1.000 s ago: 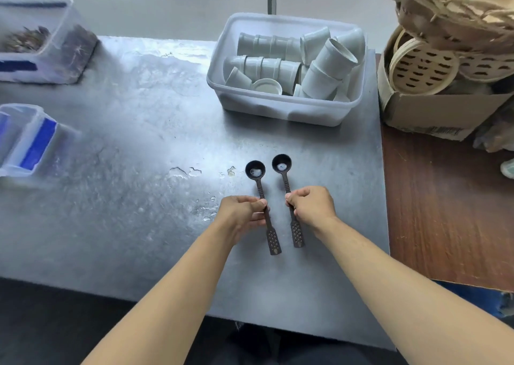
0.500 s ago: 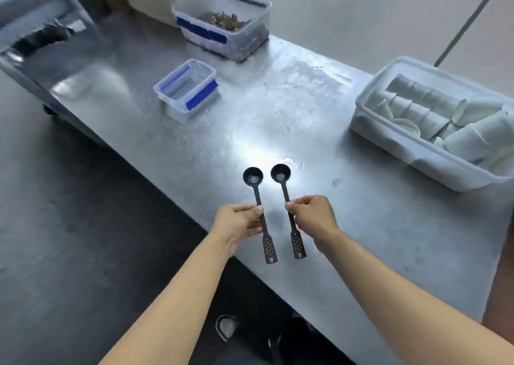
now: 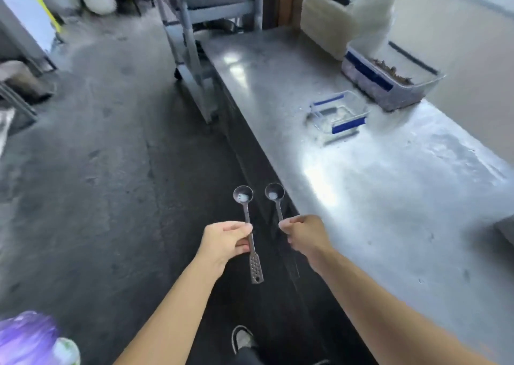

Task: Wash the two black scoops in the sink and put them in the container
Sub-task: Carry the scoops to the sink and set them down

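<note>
Head view: L hand [image 3: 226,242] pinches handle of left black scoop [image 3: 248,232], bowl up, perforated end hanging below fingers. R hand [image 3: 304,235] closed on handle of right black scoop [image 3: 276,198]; lower handle hidden. Both scoops held in air, side by side, apart, off bench [image 3: 389,198] front edge, over dark floor [image 3: 97,170]. Clear tub w/ blue clips [image 3: 338,117] mid-bench; bigger tub [image 3: 389,81] near back edge.

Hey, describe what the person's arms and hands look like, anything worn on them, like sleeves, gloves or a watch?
Both forearms are bare as far as the frame shows; no sleeve edge is visible. The left hand and right hand have no gloves, and no watch, bracelet or ring shows on either wrist or the visible fingers. No markings are visible.
</note>
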`<control>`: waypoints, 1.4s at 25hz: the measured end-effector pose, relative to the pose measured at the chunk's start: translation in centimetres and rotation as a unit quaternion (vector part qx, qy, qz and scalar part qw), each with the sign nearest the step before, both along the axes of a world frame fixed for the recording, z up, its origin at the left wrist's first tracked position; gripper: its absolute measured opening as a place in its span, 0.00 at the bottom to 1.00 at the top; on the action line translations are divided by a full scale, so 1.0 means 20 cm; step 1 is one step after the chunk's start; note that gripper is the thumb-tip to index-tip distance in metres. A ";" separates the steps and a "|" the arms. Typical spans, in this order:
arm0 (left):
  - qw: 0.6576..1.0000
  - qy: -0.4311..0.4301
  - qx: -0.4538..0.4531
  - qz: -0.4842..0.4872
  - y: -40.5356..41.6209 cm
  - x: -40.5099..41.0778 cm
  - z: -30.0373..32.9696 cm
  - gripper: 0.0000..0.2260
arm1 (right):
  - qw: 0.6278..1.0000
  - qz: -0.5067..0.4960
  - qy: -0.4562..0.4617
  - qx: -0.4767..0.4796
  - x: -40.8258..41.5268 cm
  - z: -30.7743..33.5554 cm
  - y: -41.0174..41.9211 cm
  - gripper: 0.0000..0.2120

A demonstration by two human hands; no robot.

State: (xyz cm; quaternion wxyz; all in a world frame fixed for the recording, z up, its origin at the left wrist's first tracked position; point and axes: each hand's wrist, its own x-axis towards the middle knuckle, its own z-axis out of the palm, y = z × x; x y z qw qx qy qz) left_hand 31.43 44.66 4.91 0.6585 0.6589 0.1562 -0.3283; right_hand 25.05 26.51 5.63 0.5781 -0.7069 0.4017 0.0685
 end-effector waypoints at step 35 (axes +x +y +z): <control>0.812 -0.029 0.018 0.583 3.23 1.84 0.11 0.01 | 0.805 0.591 -0.026 0.053 2.93 0.05 3.62 0.08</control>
